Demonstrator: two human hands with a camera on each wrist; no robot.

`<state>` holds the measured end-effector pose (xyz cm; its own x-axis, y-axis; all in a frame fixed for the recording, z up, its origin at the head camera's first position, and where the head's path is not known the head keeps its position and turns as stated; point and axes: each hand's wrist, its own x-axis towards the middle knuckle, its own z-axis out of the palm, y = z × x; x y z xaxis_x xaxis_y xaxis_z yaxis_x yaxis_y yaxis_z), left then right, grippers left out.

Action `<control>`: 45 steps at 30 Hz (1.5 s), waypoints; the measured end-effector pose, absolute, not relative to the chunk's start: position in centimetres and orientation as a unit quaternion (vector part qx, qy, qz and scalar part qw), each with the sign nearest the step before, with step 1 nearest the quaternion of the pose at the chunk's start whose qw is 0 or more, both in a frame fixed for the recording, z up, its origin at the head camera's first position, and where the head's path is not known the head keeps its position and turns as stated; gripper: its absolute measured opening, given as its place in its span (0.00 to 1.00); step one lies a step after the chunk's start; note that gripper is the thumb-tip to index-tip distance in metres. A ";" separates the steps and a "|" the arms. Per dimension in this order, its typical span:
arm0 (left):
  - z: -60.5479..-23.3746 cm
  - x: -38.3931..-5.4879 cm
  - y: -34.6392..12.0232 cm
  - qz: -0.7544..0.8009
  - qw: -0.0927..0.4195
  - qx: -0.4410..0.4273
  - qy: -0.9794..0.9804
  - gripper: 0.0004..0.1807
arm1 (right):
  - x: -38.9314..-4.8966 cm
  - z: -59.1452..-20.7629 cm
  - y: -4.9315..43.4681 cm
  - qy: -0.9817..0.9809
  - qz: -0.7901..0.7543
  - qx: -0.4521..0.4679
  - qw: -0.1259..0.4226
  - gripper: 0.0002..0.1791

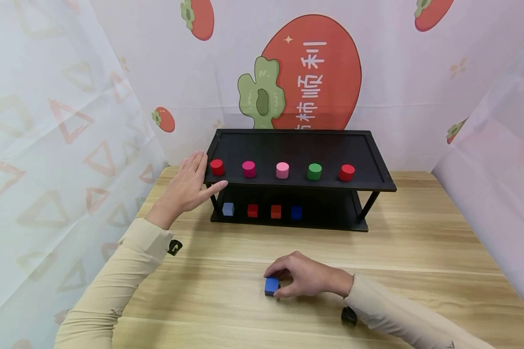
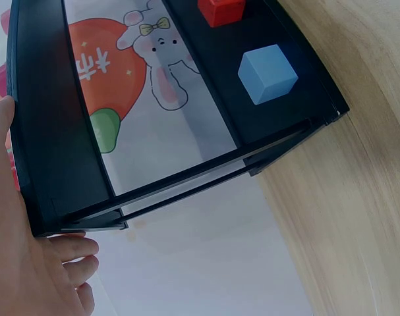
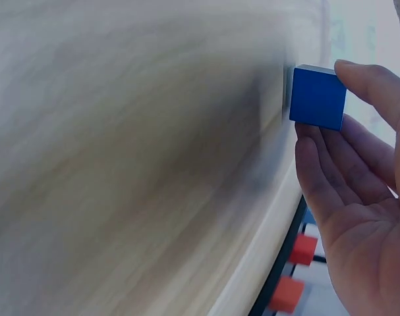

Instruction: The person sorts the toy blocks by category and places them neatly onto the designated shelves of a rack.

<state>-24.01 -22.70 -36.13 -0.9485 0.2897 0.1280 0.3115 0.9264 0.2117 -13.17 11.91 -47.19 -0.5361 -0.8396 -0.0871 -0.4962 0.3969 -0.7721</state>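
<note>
My right hand (image 1: 307, 275) pinches a blue cube (image 1: 271, 287) between thumb and fingers, low over the wooden table in front of the rack. In the right wrist view the thumb lies at one edge of the cube and the fingertips at the opposite side. My left hand (image 1: 187, 186) rests with straight fingers against the left end of a black two-tier rack (image 1: 288, 150), its thumb reaching over the front corner. On the lower shelf stand a light blue cube (image 1: 228, 209), a red cube (image 1: 253, 210), an orange-red cube (image 1: 276, 212) and a dark blue cube (image 1: 296, 213).
Along the rack's top shelf stand a red cylinder (image 1: 217, 167), a magenta cylinder (image 1: 249, 169), a pink cylinder (image 1: 282, 170), a green cylinder (image 1: 314, 171) and another red cylinder (image 1: 347, 173). Printed cloth (image 1: 397, 72) hangs behind and at both sides of the table (image 1: 227, 310).
</note>
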 end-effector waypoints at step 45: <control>-35.9 -23.9 -22.6 -0.104 0.045 -0.152 -0.982 0.58 | -26.5 -45.5 23.8 0.906 -0.320 -0.239 0.142 0.25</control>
<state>-23.90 -22.63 -35.90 -0.9495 0.2898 0.1198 0.3086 0.9318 0.1913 -26.47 23.82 -45.50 -0.8453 -0.5238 -0.1050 -0.3416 0.6811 -0.6476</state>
